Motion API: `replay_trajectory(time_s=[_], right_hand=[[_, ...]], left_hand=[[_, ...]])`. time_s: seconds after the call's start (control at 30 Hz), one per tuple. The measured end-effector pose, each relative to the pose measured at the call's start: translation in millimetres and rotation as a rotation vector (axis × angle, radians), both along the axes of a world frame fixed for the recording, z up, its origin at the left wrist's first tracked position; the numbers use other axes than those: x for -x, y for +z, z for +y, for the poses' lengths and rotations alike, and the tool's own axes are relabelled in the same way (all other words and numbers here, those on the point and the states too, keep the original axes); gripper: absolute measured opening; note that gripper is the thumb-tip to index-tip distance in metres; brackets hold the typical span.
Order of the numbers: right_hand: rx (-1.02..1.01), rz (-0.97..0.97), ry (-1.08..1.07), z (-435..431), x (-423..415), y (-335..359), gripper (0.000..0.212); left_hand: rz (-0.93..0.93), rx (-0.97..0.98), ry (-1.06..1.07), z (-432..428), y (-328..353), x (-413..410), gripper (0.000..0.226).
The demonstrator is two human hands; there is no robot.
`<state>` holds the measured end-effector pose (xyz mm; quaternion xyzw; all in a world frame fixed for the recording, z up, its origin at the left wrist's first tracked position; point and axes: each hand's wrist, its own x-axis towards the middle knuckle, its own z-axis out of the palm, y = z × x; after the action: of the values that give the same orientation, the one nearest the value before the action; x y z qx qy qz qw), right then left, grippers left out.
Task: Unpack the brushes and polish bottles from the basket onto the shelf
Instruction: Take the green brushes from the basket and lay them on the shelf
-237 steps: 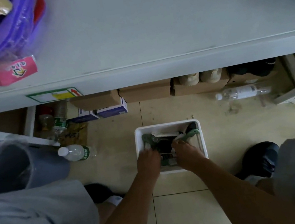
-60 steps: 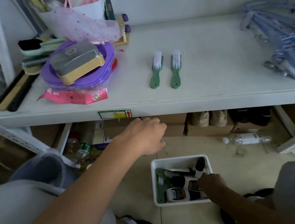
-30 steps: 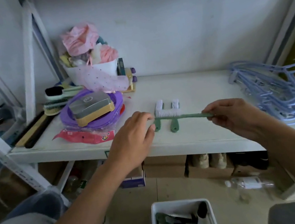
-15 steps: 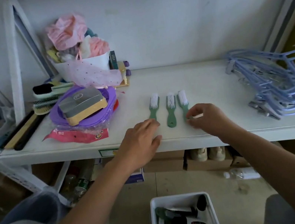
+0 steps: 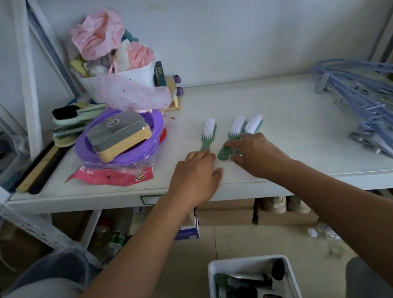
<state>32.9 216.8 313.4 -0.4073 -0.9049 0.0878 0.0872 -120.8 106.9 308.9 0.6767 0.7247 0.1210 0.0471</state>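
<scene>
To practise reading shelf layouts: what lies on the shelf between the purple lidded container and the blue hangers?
In the head view, three green brushes lie there, with both hands, left hand and right hand, at their handles.

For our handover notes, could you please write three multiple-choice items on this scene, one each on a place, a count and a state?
1. Where does the white basket stand?
A. on the shelf
B. on the floor below the shelf
C. on the person's lap

2. How many green brushes lie on the shelf?
A. one
B. three
C. five

3. What is the right hand doing?
A. resting its fingers on brush handles
B. reaching into the basket
C. lifting a hanger

Answers: 1 B, the basket sits on the tiles under the shelf edge. 2 B, three white-bristled heads show side by side. 3 A, its fingertips lie on the two right-hand handles, the left hand flat nearby.
</scene>
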Motion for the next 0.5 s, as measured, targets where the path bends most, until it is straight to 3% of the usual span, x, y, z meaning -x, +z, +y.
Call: replay_trajectory(time_s=[0.23, 0.4, 0.5], right_hand=[[0.077, 0.007, 0.138, 11, 27, 3, 0.045], [0.160, -0.040, 0.190, 20, 21, 13, 0.048], [0.137, 0.009, 0.206, 8, 18, 18, 0.050]], left_hand=[[-0.144, -0.014, 0.077, 10, 1, 21, 0.043], [-0.362, -0.062, -0.004, 9, -4, 22, 0.050], [-0.385, -0.090, -0.022, 9, -7, 21, 0.053]])
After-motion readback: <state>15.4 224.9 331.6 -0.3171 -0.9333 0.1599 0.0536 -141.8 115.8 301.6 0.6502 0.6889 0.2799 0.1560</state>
